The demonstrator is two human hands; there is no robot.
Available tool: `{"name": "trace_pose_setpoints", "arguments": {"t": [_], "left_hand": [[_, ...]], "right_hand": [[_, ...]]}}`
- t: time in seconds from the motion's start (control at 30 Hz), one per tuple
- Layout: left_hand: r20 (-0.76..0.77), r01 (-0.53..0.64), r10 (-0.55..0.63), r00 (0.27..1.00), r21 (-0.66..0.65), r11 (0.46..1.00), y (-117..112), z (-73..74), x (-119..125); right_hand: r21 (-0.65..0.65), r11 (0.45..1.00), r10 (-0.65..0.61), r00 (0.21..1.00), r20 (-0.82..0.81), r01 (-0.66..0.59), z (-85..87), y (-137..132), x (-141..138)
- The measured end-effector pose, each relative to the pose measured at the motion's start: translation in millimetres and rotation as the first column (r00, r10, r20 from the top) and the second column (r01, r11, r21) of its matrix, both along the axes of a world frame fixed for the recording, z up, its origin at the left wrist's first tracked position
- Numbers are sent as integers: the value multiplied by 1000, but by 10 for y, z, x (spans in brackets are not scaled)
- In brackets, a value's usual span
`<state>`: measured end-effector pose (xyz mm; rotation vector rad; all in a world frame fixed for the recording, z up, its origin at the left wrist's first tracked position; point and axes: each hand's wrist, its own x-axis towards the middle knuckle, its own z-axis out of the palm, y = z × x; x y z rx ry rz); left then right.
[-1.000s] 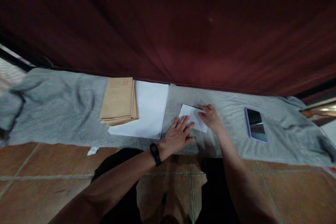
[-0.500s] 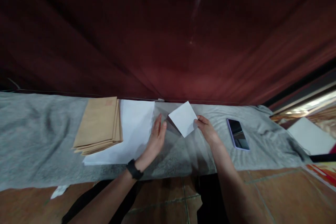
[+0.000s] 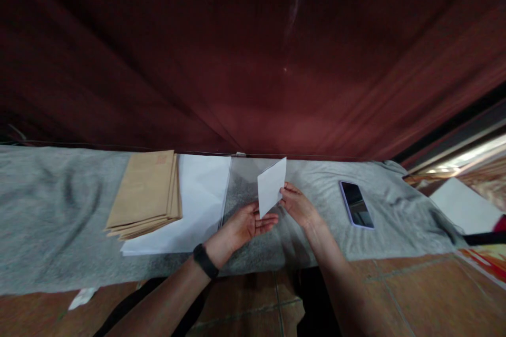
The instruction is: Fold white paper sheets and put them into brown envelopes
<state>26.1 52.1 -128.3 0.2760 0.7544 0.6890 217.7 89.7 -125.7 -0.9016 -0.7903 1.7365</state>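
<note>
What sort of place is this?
Likely indoors, perhaps a home, though I can't be sure: a tiled floor, a grey cloth spread under brown envelopes, and a phone.

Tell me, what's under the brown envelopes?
White paper sticks out from under the envelopes, on the right and toward the front; grey cloth shows on their left. Whatever lies directly beneath them is covered, so I can't see if anything else is there.
</note>
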Motion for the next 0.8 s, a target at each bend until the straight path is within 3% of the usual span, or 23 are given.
{"name": "trace_pose_setpoints", "arguments": {"t": [0.13, 0.23, 0.43, 0.6, 0.8], "left_hand": [[-5, -103, 103, 995, 4, 995, 11, -70, -24], [-29, -117, 116, 993, -17, 993, 11, -97, -27], [-73, -206, 203, 976, -29, 978, 8, -63, 3], [-207, -330, 347, 914, 115, 937, 33, -36, -26], [-444, -365, 508, 739, 370, 854, 79, -88, -114]], "right_hand": [[-15, 1000, 23, 1000, 8, -23, -16, -11, -18], [-8, 1000, 15, 1000, 22, -15, -18, -15, -19], [-24, 999, -33, 998, 44, 35, -12, -27, -33], [-59, 998, 11, 999, 41, -8, 17, -34, -3], [-114, 993, 46, 988, 149, -29, 138, -26, 111]]}}
